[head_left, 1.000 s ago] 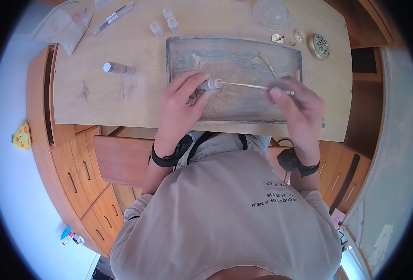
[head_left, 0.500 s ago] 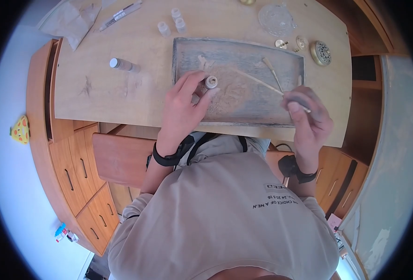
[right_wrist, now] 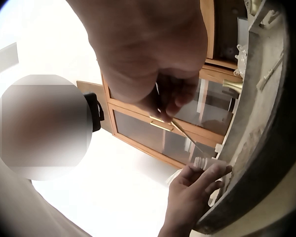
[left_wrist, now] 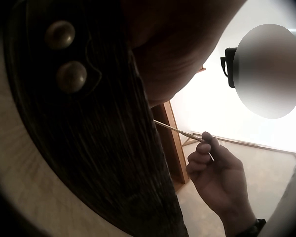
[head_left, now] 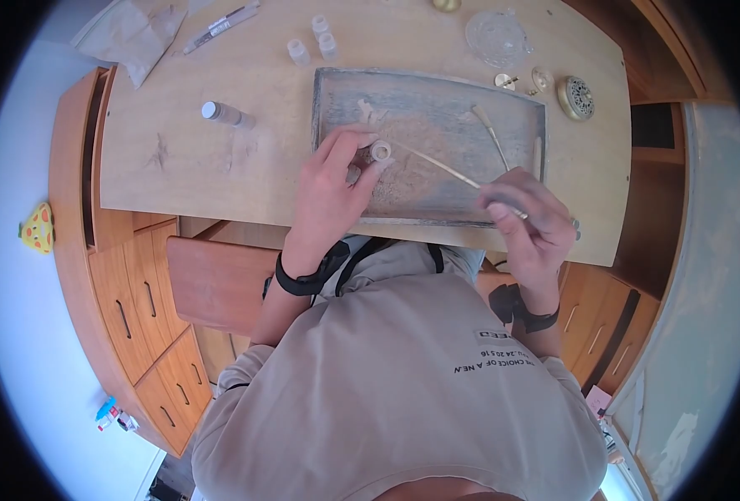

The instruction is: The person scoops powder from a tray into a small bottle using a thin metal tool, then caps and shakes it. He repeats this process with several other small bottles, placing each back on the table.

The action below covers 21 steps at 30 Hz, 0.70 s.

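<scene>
In the head view my left hand (head_left: 328, 188) grips a small white bottle (head_left: 380, 151) above the left part of the shallow wooden tray (head_left: 437, 76). The bottle's round mouth faces the camera, without a cap. My right hand (head_left: 533, 221) pinches a thin brass-coloured rod (head_left: 445, 167) near the tray's front right corner. The rod slants toward the bottle, its far tip close to the mouth. In the right wrist view the rod (right_wrist: 187, 134) points at the threaded bottle neck (right_wrist: 201, 162). Brown powder (head_left: 412, 179) covers much of the tray floor.
A brass tool with a flared end (head_left: 489, 129) lies in the tray. Behind it stand several small bottles (head_left: 299, 53); another bottle (head_left: 228, 114) lies to the left. A plastic bag (head_left: 132, 42), pens (head_left: 220, 27), a glass dish (head_left: 497, 37) and a pierced brass container (head_left: 575, 98) are farther out.
The bottle has turned from pointing rightward to facing the camera. My right hand drew the rod away to the right, then brought it partway back toward the bottle.
</scene>
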{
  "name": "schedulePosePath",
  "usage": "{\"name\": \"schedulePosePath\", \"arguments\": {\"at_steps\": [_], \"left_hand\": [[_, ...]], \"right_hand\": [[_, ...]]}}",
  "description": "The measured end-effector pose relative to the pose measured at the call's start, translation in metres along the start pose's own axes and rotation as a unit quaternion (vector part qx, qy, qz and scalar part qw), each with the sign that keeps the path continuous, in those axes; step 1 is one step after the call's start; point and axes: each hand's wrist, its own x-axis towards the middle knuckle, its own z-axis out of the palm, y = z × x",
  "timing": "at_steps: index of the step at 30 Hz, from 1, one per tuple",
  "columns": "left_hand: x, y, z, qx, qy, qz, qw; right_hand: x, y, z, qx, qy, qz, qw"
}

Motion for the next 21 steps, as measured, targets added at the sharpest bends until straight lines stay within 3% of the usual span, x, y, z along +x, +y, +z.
{"name": "schedulePosePath", "arguments": {"at_steps": [2,5,8,14,17,20,21], "left_hand": [[0.000,0.000,0.000,0.000,0.001,-0.003,1.000],[0.000,0.001,0.001,0.005,0.002,-0.004,1.000],[0.001,0.002,0.000,0.008,0.006,0.002,1.000],[0.001,0.004,0.000,0.018,0.004,-0.020,1.000],[0.001,0.005,0.001,0.021,0.006,-0.023,0.999],[0.001,0.004,0.002,0.015,0.018,-0.022,0.999],[0.001,0.003,0.002,0.016,0.018,-0.022,0.999]], "right_hand": [[-0.001,-0.001,0.001,-0.010,0.033,0.022,0.999],[0.000,0.001,0.002,-0.004,-0.001,-0.003,1.000],[0.002,0.002,-0.002,-0.001,0.028,0.053,0.998],[0.003,-0.001,-0.002,0.000,-0.015,0.056,0.998],[-0.002,0.000,0.009,-0.030,0.045,0.013,0.998],[-0.004,-0.004,0.014,-0.055,-0.018,-0.004,0.998],[-0.005,-0.003,0.015,-0.050,0.015,0.008,0.999]]}}
